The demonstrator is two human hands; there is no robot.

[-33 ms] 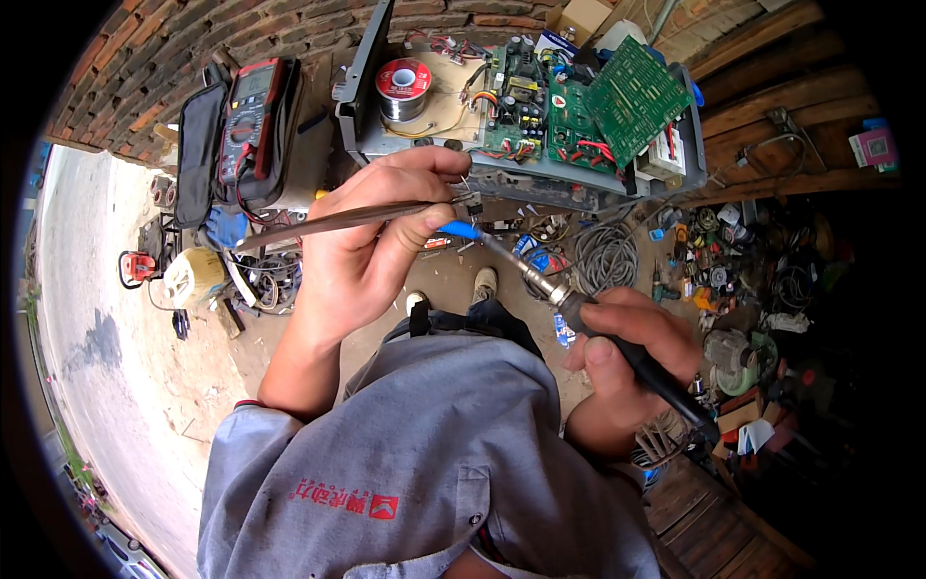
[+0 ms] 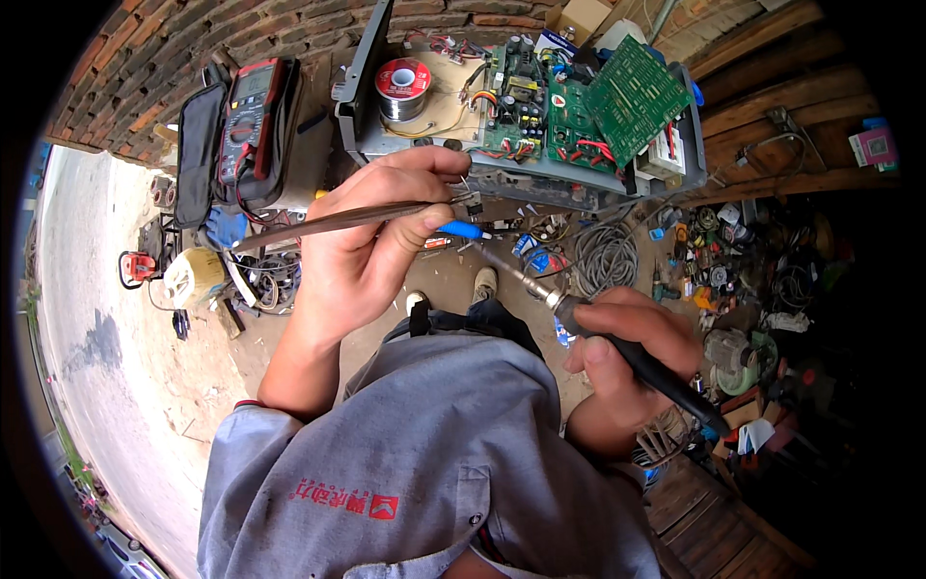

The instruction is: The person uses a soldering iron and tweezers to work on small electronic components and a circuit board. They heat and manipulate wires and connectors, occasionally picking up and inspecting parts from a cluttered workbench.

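From the head view, we see our left hand (image 2: 371,241) with its fingers clamped on long metal tweezers (image 2: 338,220), whose tips reach the front edge of the opened grey equipment case (image 2: 359,106). Our right hand (image 2: 627,357) has its fingers wrapped tight around the black handle of a soldering iron (image 2: 617,345), its shaft pointing up-left toward the tweezer tips. A small white rectangular label (image 2: 558,100) sits on the dark green circuit board (image 2: 569,121) inside the case, beside a lighter green board (image 2: 635,96) tilted up. A solder spool (image 2: 402,79) with a red rim lies at the case's left end. To the left a red-and-black multimeter (image 2: 253,111) rests in its black pouch. Coiled grey cable (image 2: 606,259) and scattered parts clutter the dirt floor (image 2: 453,280) under the case, a brick wall (image 2: 193,39) behind.
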